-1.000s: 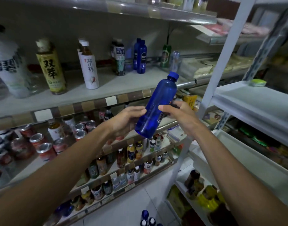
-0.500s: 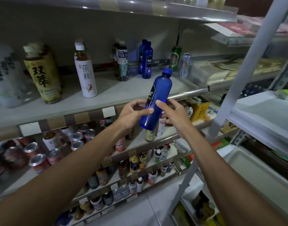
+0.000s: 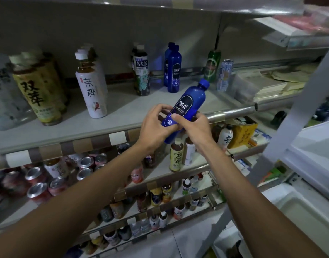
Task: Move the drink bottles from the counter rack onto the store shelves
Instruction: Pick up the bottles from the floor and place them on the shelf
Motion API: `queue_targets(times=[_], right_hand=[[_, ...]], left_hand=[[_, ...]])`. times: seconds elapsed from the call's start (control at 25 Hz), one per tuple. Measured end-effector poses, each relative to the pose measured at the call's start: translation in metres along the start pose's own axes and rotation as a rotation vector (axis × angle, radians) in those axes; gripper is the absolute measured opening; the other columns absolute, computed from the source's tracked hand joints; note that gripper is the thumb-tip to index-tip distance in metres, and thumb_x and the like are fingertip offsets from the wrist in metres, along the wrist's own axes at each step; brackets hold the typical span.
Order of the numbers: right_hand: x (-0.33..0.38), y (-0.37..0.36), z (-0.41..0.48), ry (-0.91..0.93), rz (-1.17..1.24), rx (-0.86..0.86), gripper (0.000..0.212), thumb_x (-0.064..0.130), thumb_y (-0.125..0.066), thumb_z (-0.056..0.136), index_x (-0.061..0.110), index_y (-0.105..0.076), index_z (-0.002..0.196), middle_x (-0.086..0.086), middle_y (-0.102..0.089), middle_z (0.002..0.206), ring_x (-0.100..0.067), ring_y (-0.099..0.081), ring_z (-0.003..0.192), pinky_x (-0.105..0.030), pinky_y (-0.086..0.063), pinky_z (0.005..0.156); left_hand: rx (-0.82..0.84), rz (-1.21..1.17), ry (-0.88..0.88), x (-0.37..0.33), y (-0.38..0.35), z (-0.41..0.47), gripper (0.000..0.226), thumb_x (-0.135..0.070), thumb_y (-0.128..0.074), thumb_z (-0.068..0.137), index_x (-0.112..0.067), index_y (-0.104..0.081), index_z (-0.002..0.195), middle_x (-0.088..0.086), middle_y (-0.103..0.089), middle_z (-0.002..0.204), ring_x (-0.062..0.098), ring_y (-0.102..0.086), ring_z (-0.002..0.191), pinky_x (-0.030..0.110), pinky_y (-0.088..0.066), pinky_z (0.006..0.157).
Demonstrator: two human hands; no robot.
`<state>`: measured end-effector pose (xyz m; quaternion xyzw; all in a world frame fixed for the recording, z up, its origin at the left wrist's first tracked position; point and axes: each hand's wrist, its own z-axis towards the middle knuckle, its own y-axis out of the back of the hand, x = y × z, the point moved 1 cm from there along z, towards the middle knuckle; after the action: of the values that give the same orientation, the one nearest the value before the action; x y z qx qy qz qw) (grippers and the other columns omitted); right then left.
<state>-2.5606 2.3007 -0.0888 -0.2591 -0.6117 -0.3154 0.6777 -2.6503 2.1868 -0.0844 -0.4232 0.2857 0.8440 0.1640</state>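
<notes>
Blue bottle point(image 3: 193, 101), label now frontward, in both hands point(image 3: 157, 127)

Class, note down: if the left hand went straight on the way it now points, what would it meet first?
The left hand grips the blue soda bottle; beyond that, probably the shelf's front rail, though depth is unclear.
</notes>
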Motion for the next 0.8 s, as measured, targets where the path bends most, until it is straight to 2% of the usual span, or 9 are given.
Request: queue_targets(times=[0.08, 0.2, 0.32, 0.44, 0.52, 0.56, 0.64, 0.72, 0.8], right_hand=[[-0.002, 0.000, 0.019, 0.018, -0.005, -0.005, 0.044, 0.034, -0.087, 0.068, 0.021, -0.067, 0.104, 0.004, -0.076, 0.091, -0.009, -0.072, 0.083, -0.028, -0.056, 0.078], [0.001, 0.001, 0.050, 0.075, -0.021, -0.013, 0.050, 0.034, -0.087, 0.068, 0.017, -0.067, 0.111, 0.002, -0.075, 0.098, -0.011, -0.072, 0.090, -0.028, -0.058, 0.079], [0.008, -0.003, 0.090, 0.118, -0.037, -0.040, 0.054, 0.029, -0.085, 0.071, 0.013, -0.063, 0.118, -0.001, -0.073, 0.107, -0.017, -0.071, 0.097, -0.043, -0.057, 0.091], [0.011, -0.010, 0.132, 0.169, -0.061, -0.059, 0.044, 0.021, -0.082, 0.075, 0.015, -0.064, 0.115, -0.001, -0.072, 0.109, -0.021, -0.068, 0.103, -0.049, -0.052, 0.097], [0.008, -0.016, 0.154, 0.169, -0.104, -0.065, 0.044, 0.024, -0.082, 0.076, 0.020, -0.062, 0.114, 0.005, -0.070, 0.107, -0.014, -0.066, 0.101, -0.041, -0.055, 0.092], [0.005, -0.019, 0.163, 0.168, -0.148, -0.064, 0.049, 0.028, -0.084, 0.074, 0.022, -0.059, 0.116, 0.009, -0.068, 0.106, -0.005, -0.064, 0.097, -0.031, -0.056, 0.085], [-0.003, -0.025, 0.177, 0.195, -0.254, -0.075, 0.056, 0.033, -0.086, 0.071, 0.028, -0.052, 0.116, 0.020, -0.062, 0.100, 0.013, -0.058, 0.085, -0.008, -0.046, 0.067], [-0.009, -0.027, 0.189, 0.235, -0.342, -0.120, 0.052, 0.035, -0.083, 0.073, 0.030, -0.052, 0.114, 0.024, -0.061, 0.096, 0.011, -0.058, 0.082, -0.004, -0.040, 0.062], [-0.014, -0.027, 0.199, 0.275, -0.418, -0.161, 0.048, 0.035, -0.081, 0.076, 0.020, -0.058, 0.115, 0.015, -0.065, 0.099, 0.000, -0.060, 0.086, -0.009, -0.043, 0.067]], left_hand=[[0.063, -0.008, 0.020, 0.013, 0.001, 0.022, 0.048, -0.036, -0.080, 0.073, -0.025, -0.053, 0.111, -0.002, -0.060, 0.108, 0.010, -0.059, 0.091, 0.018, -0.049, 0.070], [0.200, -0.112, 0.091, 0.032, 0.004, 0.057, 0.042, -0.027, -0.071, 0.082, -0.024, -0.053, 0.120, -0.004, -0.063, 0.109, 0.005, -0.062, 0.096, 0.015, -0.049, 0.074], [0.351, -0.222, 0.186, 0.052, 0.006, 0.097, 0.031, -0.018, -0.065, 0.089, -0.020, -0.058, 0.120, -0.001, -0.068, 0.113, 0.010, -0.065, 0.104, 0.024, -0.052, 0.087], [0.355, -0.253, 0.131, 0.064, 0.005, 0.138, 0.031, -0.008, -0.070, 0.085, -0.015, -0.060, 0.112, -0.001, -0.068, 0.105, 0.003, -0.067, 0.089, 0.019, -0.053, 0.080], [0.328, -0.247, 0.123, 0.075, -0.003, 0.157, 0.037, -0.004, -0.074, 0.080, -0.018, -0.056, 0.108, -0.002, -0.064, 0.103, 0.004, -0.065, 0.086, 0.021, -0.053, 0.077], [0.304, -0.240, 0.126, 0.082, -0.009, 0.162, 0.041, -0.003, -0.076, 0.078, -0.018, -0.053, 0.107, 0.000, -0.062, 0.105, 0.009, -0.064, 0.090, 0.026, -0.054, 0.080], [0.267, -0.252, 0.136, 0.096, -0.018, 0.171, 0.049, 0.002, -0.078, 0.073, -0.016, -0.048, 0.108, 0.010, -0.059, 0.113, 0.025, -0.061, 0.101, 0.042, -0.054, 0.089], [0.221, -0.283, 0.136, 0.107, -0.026, 0.184, 0.050, 0.002, -0.080, 0.072, -0.020, -0.047, 0.103, 0.014, -0.059, 0.114, 0.032, -0.059, 0.106, 0.046, -0.052, 0.091], [0.177, -0.263, 0.108, 0.113, -0.032, 0.196, 0.050, -0.002, -0.081, 0.071, -0.026, -0.047, 0.099, 0.008, -0.062, 0.107, 0.026, -0.061, 0.103, 0.040, -0.053, 0.087]])
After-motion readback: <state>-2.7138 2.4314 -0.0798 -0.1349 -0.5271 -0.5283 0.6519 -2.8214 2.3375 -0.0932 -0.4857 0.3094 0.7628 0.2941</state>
